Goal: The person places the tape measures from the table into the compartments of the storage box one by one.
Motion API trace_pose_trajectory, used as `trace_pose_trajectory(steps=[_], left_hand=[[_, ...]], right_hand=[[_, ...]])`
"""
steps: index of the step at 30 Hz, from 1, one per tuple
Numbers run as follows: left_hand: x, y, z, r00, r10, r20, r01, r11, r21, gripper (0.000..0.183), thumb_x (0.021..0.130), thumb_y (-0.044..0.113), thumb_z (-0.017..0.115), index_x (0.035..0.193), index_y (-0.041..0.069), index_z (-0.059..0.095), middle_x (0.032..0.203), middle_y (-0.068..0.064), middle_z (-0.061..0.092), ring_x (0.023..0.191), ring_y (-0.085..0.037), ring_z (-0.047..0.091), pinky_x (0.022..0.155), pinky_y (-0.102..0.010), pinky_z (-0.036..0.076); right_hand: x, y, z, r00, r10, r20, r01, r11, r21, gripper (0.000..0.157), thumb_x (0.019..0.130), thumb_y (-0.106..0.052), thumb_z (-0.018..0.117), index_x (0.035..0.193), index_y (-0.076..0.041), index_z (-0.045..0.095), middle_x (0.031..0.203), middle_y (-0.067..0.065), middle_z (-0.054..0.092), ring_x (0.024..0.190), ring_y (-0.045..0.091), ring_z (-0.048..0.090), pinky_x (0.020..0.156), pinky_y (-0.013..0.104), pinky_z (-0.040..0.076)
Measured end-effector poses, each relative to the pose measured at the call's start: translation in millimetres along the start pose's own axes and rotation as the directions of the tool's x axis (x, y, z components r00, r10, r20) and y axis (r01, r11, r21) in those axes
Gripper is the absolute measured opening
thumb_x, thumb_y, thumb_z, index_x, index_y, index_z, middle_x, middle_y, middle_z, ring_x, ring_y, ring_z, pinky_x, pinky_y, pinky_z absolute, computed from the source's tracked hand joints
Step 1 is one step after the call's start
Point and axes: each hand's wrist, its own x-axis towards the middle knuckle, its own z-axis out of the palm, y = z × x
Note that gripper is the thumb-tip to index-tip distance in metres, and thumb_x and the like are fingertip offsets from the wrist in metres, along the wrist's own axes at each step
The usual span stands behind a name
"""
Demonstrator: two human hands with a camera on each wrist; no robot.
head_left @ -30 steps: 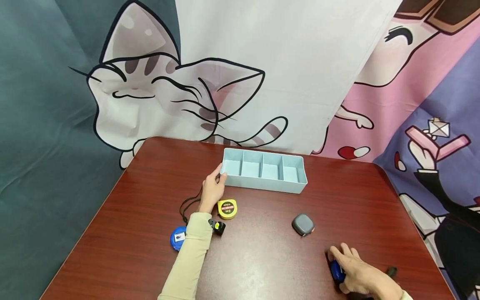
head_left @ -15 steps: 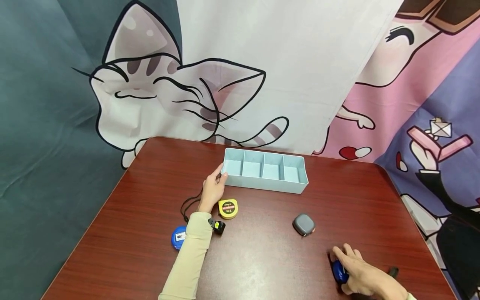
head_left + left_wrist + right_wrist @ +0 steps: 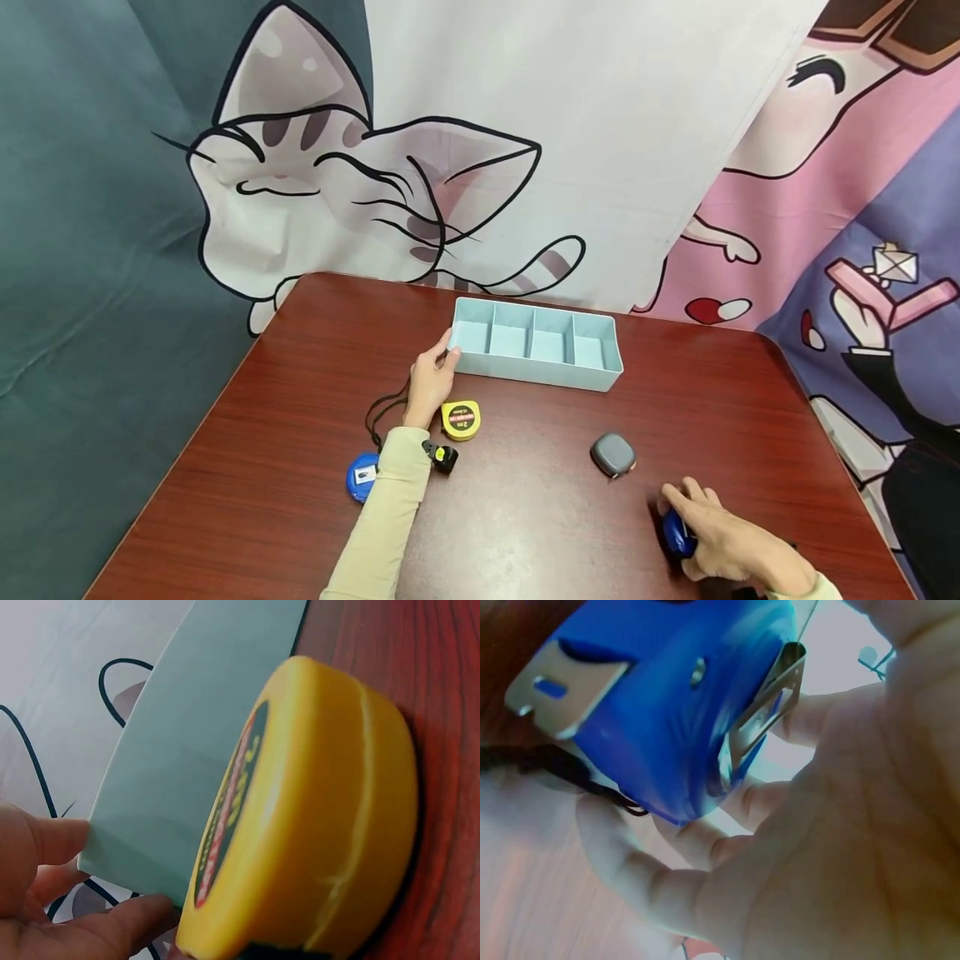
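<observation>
My left hand [image 3: 431, 375] pinches the left corner of a pale blue divided box [image 3: 536, 369], thumb by its front wall and fingers at the end wall. In the left wrist view, a yellow tape measure [image 3: 330, 802] stands close beside that hand, its round label facing the box. At the lower right of the head view, my right hand [image 3: 727, 537] grips a dark blue tape measure [image 3: 678, 533]. The right wrist view shows this tape measure's metal end hook, belt clip and black strap, with the fingers curled around its far side.
A grey tape measure [image 3: 613, 454] lies between the box and my right hand. Another blue tape measure [image 3: 362, 477] with a black cord lies partly behind my left forearm. The brown table [image 3: 525, 517] meets a printed cloth backdrop [image 3: 600, 125] at its far edge.
My right hand has shifted slightly forward with the dark blue tape measure in its grip. My left hand stays at the box corner, and the head view has shifted a little.
</observation>
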Motion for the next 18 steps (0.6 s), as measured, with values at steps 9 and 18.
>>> trace_pose_trajectory(steps=[9, 18], left_hand=[[0.0, -1.4, 0.6, 1.0, 0.018, -0.002, -0.018, 1.0, -0.01, 0.045, 0.095, 0.032, 0.05, 0.138, 0.026, 0.044, 0.137, -0.005, 0.046, 0.12, -0.021, 0.049, 0.096, -0.039, 0.041], [-1.6, -0.8, 1.6, 1.0, 0.021, -0.014, -0.021, 1.0, 0.005, 0.045, 0.095, 0.031, 0.05, 0.139, 0.027, 0.043, 0.137, -0.005, 0.046, 0.121, -0.019, 0.048, 0.096, -0.038, 0.041]], right_hand=[[7, -6, -6.4, 0.998, 0.045, -0.033, -0.046, 0.999, -0.003, 0.075, 0.047, -0.004, 0.079, 0.114, -0.003, 0.046, 0.113, 0.02, 0.04, 0.096, 0.038, 0.042, 0.072, 0.046, 0.044], [6, -8, -11.8, 0.996, -0.015, -0.089, 0.009, 0.998, -0.061, 0.073, 0.047, -0.006, 0.077, 0.114, -0.004, 0.047, 0.107, 0.012, 0.04, 0.09, 0.032, 0.042, 0.07, 0.043, 0.042]])
